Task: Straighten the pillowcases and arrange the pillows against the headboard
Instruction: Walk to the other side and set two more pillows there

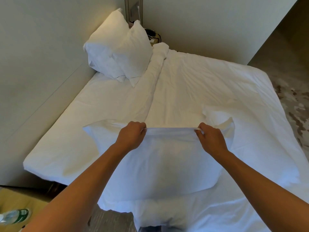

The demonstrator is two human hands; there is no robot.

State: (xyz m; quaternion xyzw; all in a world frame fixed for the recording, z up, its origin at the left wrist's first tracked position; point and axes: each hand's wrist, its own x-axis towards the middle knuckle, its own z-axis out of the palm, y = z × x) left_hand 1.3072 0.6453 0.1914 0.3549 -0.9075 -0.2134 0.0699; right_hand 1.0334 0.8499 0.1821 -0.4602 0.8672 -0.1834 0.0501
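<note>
Head view: the left hand (132,133) and the right hand (209,138) are each closed in a pinch on the far hem of a white pillowcase (168,131), drawing that edge taut between them. Under it the pillow (158,168) lies flat near the foot of the bed, its near end hanging slightly past the mattress edge. It looks light and very soft, likely to sag and fold if lifted by one corner. The cotton seems thin and a little slick, so the case will slide over the filling; holding the hem at two spread points, as here, looks the best way to shake the fill down. To carry it, gripping both side seams should keep it flat. Beyond lie the rumpled duvet (200,84) and two plumped pillows (117,47) standing propped at the headboard (41,67).
</note>
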